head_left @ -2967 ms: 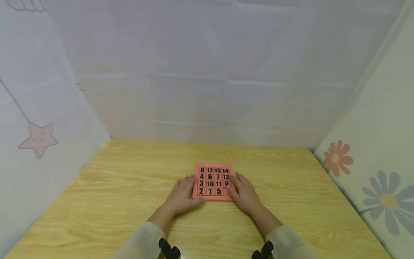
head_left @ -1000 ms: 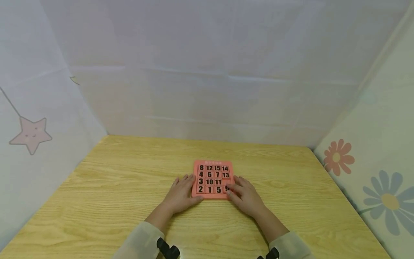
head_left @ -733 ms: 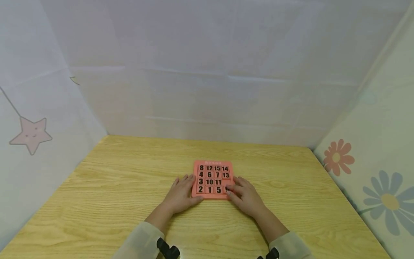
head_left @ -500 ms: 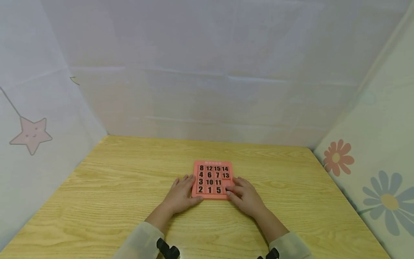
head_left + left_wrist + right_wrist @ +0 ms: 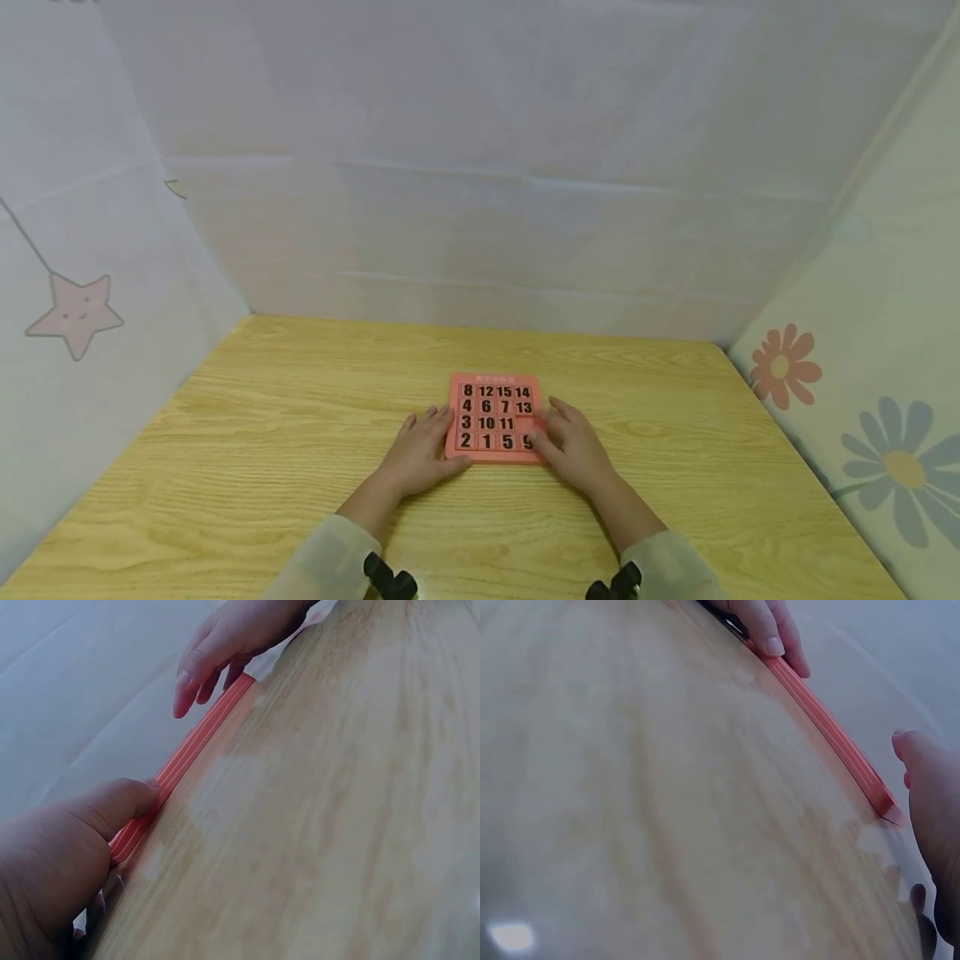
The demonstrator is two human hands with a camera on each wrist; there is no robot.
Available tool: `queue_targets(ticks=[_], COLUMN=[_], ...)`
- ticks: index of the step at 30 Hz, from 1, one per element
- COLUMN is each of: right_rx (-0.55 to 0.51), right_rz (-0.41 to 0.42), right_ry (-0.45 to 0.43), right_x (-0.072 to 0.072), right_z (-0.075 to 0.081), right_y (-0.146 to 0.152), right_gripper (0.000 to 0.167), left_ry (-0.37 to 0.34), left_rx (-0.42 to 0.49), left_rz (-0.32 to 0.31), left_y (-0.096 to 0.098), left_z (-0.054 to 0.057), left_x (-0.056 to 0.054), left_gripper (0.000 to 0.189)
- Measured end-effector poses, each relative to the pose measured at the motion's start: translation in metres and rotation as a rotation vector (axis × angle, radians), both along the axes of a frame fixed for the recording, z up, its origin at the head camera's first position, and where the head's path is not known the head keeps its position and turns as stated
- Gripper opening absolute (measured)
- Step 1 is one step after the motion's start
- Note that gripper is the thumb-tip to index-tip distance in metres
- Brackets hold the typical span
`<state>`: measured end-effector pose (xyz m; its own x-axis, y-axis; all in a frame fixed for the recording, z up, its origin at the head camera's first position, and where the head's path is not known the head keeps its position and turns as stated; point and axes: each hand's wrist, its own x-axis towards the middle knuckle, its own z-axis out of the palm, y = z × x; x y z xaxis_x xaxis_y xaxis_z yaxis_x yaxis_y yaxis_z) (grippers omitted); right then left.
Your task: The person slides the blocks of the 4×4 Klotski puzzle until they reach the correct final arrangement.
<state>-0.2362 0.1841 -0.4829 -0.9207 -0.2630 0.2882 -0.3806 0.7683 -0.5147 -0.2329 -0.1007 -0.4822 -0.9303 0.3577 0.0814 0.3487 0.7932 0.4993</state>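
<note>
A pink number slide puzzle [image 5: 487,423] lies flat on the table in the head view, its black numbers facing up. The one vacant slot is in the third row at the right, above the 9 tile [image 5: 528,442]. My left hand [image 5: 416,454] holds the board's left side, fingers along that side and thumb on the front edge. In the left wrist view the left thumb [image 5: 124,804] presses the board's edge [image 5: 199,742]. My right hand [image 5: 576,450] is at the right side, thumb tip over the 9 tile. The right thumb [image 5: 915,750] stands raised above the board in the right wrist view.
The wood-grain table [image 5: 300,400] spreads out around the board. A pale cloth wall [image 5: 487,167] closes off the back, with printed cloth walls [image 5: 885,292] at both sides. Black wrist devices [image 5: 390,577] sit at both cuffs.
Since three seconds ago the 9 tile has slid down from the third row to the bottom row. In the last half second my right hand has shifted slightly right, uncovering more of the 9.
</note>
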Motion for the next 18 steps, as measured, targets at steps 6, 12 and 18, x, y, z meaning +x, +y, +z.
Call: queue_targets(ticks=[6,12,18], right_rx=[0.021,0.047,0.097], right_rz=[-0.031,-0.023,-0.012], right_ry=[-0.031,-0.046,-0.081], right_x=[-0.011,-0.02,-0.026], right_z=[-0.001,0.0,-0.001], right_y=[-0.002,-0.005,-0.007], right_gripper=[0.05,0.052,0.053], left_ry=[-0.006,0.008,0.012], left_rx=[-0.001,-0.004,-0.002], left_rz=[0.002,-0.001,-0.004], left_y=[0.0,0.0,0.0], left_z=[-0.003,-0.003,-0.002], left_x=[0.0,-0.001,-0.001], left_gripper=[0.088,0.087,0.087])
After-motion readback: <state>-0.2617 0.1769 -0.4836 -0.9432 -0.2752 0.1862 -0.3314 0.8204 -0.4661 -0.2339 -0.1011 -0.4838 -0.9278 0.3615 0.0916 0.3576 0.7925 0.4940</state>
